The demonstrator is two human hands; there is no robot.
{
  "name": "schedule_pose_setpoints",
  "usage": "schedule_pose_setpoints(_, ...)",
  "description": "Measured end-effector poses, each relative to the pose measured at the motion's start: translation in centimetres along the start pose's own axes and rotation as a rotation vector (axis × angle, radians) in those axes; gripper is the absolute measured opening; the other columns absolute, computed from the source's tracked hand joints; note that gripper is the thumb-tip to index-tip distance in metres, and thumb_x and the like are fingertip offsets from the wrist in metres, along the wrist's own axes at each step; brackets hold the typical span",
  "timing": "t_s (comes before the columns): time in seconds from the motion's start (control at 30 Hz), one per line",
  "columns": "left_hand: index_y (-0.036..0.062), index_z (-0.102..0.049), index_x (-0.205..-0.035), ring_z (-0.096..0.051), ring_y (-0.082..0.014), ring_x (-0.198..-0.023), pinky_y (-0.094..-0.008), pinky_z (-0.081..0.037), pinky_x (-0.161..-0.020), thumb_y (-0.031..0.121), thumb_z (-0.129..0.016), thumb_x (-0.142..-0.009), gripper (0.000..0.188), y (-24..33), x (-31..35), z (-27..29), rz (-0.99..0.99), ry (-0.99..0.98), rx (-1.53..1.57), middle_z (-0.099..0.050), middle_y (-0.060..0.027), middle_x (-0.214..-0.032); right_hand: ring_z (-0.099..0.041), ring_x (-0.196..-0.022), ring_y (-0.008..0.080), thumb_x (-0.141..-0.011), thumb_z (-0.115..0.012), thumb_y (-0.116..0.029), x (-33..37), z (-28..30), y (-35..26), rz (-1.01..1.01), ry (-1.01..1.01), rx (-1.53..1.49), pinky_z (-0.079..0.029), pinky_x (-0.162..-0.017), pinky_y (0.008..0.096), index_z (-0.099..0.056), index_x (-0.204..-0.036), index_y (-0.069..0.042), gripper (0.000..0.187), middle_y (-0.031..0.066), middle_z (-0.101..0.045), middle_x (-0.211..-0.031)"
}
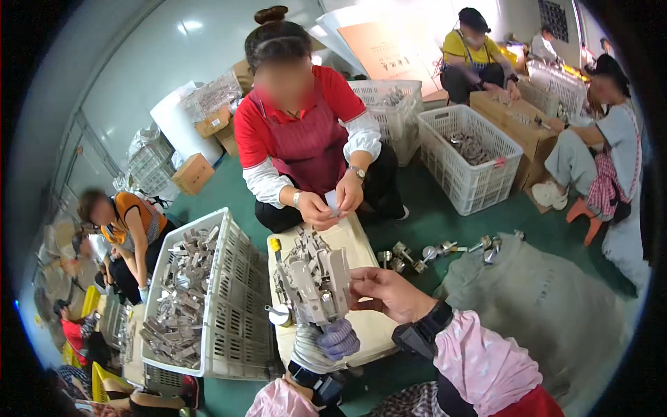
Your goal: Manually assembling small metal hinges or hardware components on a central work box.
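Observation:
My left hand [337, 339], in a striped grey and purple knit glove, is closed around the lower end of a light grey metal fitting [321, 281] with long flat plates. It may be several pieces held together; I cannot tell. My bare right hand [392, 293] pinches the right edge of the same fitting, thumb and fingers closed. Beyond it, more small metal fittings [306, 243] are heaped on a cream-topped low table [365, 240]. A round metal piece [279, 315] lies at the table's left edge, and a yellow-tipped tool [276, 244] stands out behind it.
A white crate [236, 306] full of metal fittings is at my left. A person in red [306, 139] sits opposite, holding a small pale piece. Silver cylindrical parts [403, 257] lie on the green floor, near a grey-green sack [535, 299]. Another white crate [479, 187] stands behind.

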State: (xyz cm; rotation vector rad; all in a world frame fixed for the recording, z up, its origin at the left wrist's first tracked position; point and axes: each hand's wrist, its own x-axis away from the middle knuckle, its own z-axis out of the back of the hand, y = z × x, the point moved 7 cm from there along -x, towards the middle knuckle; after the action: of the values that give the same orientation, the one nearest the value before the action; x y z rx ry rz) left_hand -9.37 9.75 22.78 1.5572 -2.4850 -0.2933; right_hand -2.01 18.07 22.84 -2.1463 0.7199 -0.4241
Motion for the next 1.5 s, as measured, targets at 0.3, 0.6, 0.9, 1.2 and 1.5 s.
schedule_pose_setpoints(0.3,0.0110,-0.049,-0.069,-0.027,-0.0081,-0.036,-0.0245,-0.025,-0.039,0.056,-0.040,-0.087,0.050,0.7,-0.5,0.8,-0.154,0.048,-0.060,-0.029,0.0073,-0.046,-0.057,-0.073,0.0114,-0.087,-0.059,-0.010,-0.6,1.4,0.2,0.057,0.125,-0.055,-0.052,-0.082,0.0324,-0.058,-0.093,0.000,0.012,0.0024,-0.056,-0.084)
schedule_pose_setpoints(0.6,0.0121,-0.045,-0.064,-0.022,-0.0095,-0.038,-0.0263,-0.021,-0.038,0.085,-0.038,-0.066,0.074,1.9,-0.6,1.8,-0.301,0.111,-0.095,-0.025,0.0069,-0.046,-0.054,-0.067,0.0085,-0.088,-0.057,-0.010,0.2,1.7,-2.4,0.293,0.238,0.238,-0.050,-0.076,0.0288,-0.057,-0.088,0.000,0.010,0.0015,-0.055,-0.075)
schedule_pose_setpoints(0.9,0.0154,-0.043,-0.064,-0.022,-0.0081,-0.038,-0.0249,-0.023,-0.039,0.075,-0.037,-0.078,0.062,0.5,0.2,0.6,-0.373,0.214,-0.059,-0.028,0.0078,-0.047,-0.051,-0.066,0.0069,-0.086,-0.059,-0.013,0.7,2.0,-3.2,0.299,0.283,0.460,-0.041,-0.063,0.0221,-0.060,-0.084,-0.001,0.013,0.0013,-0.059,-0.074)
schedule_pose_setpoints(1.2,0.0207,-0.041,-0.063,-0.022,-0.0057,-0.033,-0.0234,-0.024,-0.036,0.060,-0.041,-0.086,0.046,-0.7,0.7,-0.8,-0.371,-0.014,0.063,-0.023,0.0120,-0.044,-0.050,-0.068,0.0071,-0.086,-0.058,-0.013,-0.5,0.1,-1.4,0.277,0.209,0.412,-0.041,-0.063,0.0227,-0.060,-0.084,-0.001,0.013,0.0014,-0.059,-0.073)
schedule_pose_setpoints(1.5,0.0226,-0.048,-0.066,-0.027,-0.0030,-0.035,-0.0215,-0.029,-0.036,0.035,-0.052,-0.087,0.025,-1.4,1.1,-1.1,-0.298,-0.171,0.058,-0.032,0.0122,-0.047,-0.049,-0.067,0.0079,-0.088,-0.059,-0.016,-1.6,-1.2,1.7,0.164,0.127,0.171,-0.042,-0.067,0.0232,-0.058,-0.078,-0.003,0.016,0.0002,-0.057,-0.075)
